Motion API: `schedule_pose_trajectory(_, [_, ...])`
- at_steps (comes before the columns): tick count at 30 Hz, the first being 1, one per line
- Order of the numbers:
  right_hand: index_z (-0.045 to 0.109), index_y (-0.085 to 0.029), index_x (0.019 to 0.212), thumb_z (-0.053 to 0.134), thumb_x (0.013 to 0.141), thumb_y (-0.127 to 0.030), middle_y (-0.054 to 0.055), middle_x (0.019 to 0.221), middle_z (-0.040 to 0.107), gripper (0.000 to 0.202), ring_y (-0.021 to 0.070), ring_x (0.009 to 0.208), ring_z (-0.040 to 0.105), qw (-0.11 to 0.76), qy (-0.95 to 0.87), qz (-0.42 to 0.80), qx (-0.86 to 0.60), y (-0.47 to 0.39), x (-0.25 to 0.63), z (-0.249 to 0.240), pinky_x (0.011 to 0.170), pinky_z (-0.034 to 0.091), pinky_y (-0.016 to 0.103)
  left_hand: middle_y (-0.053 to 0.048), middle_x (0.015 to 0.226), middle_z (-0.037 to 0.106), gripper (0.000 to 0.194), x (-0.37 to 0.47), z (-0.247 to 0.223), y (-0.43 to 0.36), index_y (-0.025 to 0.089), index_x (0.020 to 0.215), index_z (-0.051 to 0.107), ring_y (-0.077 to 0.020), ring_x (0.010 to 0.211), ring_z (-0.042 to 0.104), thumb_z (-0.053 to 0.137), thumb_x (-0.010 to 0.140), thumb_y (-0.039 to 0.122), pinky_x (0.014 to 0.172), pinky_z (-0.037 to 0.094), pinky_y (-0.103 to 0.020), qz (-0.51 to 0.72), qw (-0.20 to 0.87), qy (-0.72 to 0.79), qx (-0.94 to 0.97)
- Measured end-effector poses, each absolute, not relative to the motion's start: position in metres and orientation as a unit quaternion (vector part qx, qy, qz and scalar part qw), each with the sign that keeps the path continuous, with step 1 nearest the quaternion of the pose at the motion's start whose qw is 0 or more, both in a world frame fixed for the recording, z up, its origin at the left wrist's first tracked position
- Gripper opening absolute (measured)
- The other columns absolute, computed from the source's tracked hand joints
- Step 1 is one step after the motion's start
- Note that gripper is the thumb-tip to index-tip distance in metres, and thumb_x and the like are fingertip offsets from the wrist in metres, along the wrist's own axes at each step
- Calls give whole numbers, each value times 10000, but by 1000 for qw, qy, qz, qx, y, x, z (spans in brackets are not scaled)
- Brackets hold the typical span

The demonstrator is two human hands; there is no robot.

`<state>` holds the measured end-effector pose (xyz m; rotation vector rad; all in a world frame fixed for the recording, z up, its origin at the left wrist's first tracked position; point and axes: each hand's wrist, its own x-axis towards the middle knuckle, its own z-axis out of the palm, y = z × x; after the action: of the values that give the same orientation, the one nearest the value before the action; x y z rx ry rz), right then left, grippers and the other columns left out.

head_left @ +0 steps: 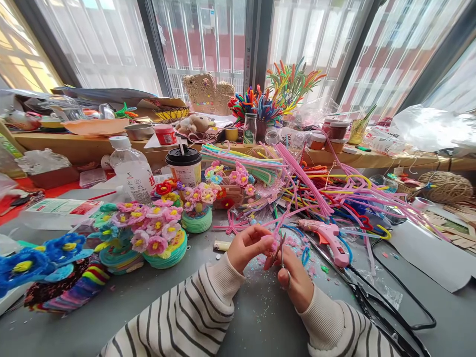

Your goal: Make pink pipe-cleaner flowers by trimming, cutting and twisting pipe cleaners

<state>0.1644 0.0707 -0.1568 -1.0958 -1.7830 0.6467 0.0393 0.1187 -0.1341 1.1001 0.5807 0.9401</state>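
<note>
Windows (pixel 201 44) behind, grey tabletop (pixel 256 332) below; right hand (pixel 300 285) closed round scissors (pixel 282 252), left hand (pixel 243 248) pinching pink fuzzy wire (pixel 274 243) by the blades. Light, soft, bendy stuff, I'd judge; best pinched just clear of the metal.

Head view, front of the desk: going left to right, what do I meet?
Blue fuzzy flowers → large pink flower cluster → small turquoise pot → left hand → right hand → pink glue gun → pale sheet.
</note>
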Motion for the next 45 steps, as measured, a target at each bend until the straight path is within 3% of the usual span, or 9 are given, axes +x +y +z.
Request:
schedule_pose_trajectory(7, [527,-163,613,242,677,-631,62,774,477,552,198,764,461,442,-737,255,-444,70,163,-157,685,370,336,25,633,493,204,39,-134,117,130,740,498,-69,569,479,607,590,217,552,397,-202,443,665,269,537])
schedule_pose_trajectory(17, [477,-166,545,322,727,-524,36,587,505,431,145,560,475,435,-739,239,-455,70,165,-155,529,389,257,17,683,431,209,40,-136,114,145,737,451,-75,642,429,594,604,220,564,363,-182,459,572,295,613])
schedule_pose_trajectory(24, [465,-165,488,336,746,-481,16,507,485,428,119,482,439,410,-739,190,-500,70,168,-161,481,356,234,27,656,414,195,41,-135,114,149,725,427,-68,614,405,573,624,230,562,349,-185,463,578,298,603])
schedule_pose_trajectory(29, [458,-170,484,321,758,-471,13,510,485,430,123,500,445,411,-735,201,-500,70,166,-162,504,357,241,19,676,433,189,41,-136,114,155,729,424,-79,647,422,568,628,223,593,352,-198,458,582,306,597])
schedule_pose_trajectory(37, [441,-173,516,214,724,-581,27,541,450,511,154,550,423,413,-746,209,-478,69,163,-155,514,362,275,2,714,497,146,40,-135,115,167,723,494,-117,713,475,574,616,226,682,358,-235,458,531,324,635])
schedule_pose_trajectory(45, [451,-174,511,335,735,-502,22,555,466,414,134,527,438,439,-737,216,-466,69,166,-156,489,378,246,-7,725,507,123,39,-135,116,166,719,505,-132,750,483,565,625,220,739,353,-256,468,505,323,649])
